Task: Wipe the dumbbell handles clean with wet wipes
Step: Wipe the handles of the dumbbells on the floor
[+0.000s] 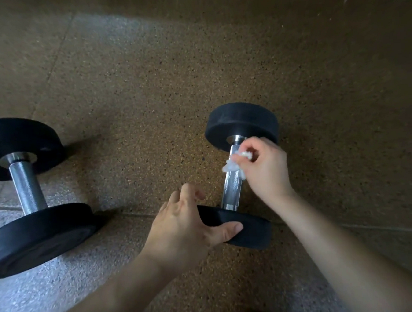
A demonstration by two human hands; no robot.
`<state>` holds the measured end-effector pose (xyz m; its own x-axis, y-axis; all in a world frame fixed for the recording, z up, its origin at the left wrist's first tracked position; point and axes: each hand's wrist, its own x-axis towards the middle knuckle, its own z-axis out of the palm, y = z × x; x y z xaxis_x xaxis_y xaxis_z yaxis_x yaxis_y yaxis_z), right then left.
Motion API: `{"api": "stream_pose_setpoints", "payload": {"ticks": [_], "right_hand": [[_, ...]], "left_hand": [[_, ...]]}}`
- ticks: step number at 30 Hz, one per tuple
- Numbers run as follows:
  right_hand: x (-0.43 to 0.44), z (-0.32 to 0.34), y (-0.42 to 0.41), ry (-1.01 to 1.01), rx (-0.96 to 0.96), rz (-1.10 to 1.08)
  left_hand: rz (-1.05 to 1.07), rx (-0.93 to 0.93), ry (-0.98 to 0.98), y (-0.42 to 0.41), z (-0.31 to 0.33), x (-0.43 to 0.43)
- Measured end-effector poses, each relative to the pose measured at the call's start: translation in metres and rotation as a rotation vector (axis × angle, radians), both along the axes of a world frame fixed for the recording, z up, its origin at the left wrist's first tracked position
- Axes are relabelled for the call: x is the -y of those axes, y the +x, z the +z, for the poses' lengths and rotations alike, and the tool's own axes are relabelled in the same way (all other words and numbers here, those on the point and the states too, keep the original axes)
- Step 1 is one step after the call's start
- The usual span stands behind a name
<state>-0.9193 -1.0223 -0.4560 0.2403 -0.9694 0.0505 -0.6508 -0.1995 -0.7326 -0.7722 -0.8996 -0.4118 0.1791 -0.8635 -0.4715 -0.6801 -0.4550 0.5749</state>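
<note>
Here, left hand (183, 228) clasping near plate (251, 230), right hand (266, 166) pinching wipe (232, 165), seemingly against handle (231, 188).

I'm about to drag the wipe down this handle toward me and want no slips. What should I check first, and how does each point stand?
1. Wipe pinched in the right hand: ok.
2. Wipe touching the handle, near the far head: ok.
3. Left hand gripping the near head to steady it: ok.
4. Handle below the wipe bare: ok.
5. Wipe wet enough: cannot tell.
6. Other dumbbell lying apart, out of the path: ok.
</note>
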Motion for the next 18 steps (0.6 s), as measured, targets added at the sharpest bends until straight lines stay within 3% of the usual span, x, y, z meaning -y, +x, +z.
{"api": "stream_pose_setpoints", "payload": {"ticks": [5, 9, 14, 18], "right_hand": [[-0.01, -0.01, -0.018, -0.088, -0.102, 0.217], [0.01, -0.002, -0.013, -0.128, -0.124, 0.139], [-0.015, 0.021, -0.019, 0.082, -0.214, 0.579], [0.026, 0.016, -0.005, -0.137, -0.309, 0.325]], "left_hand": [[0.028, -0.022, -0.031, -0.004, 0.005, -0.003], [0.037, -0.024, 0.044, -0.006, 0.005, -0.002], [0.012, -0.011, 0.086, -0.007, 0.01, 0.001], [-0.004, 0.024, 0.076, -0.011, 0.011, 0.002]]}}
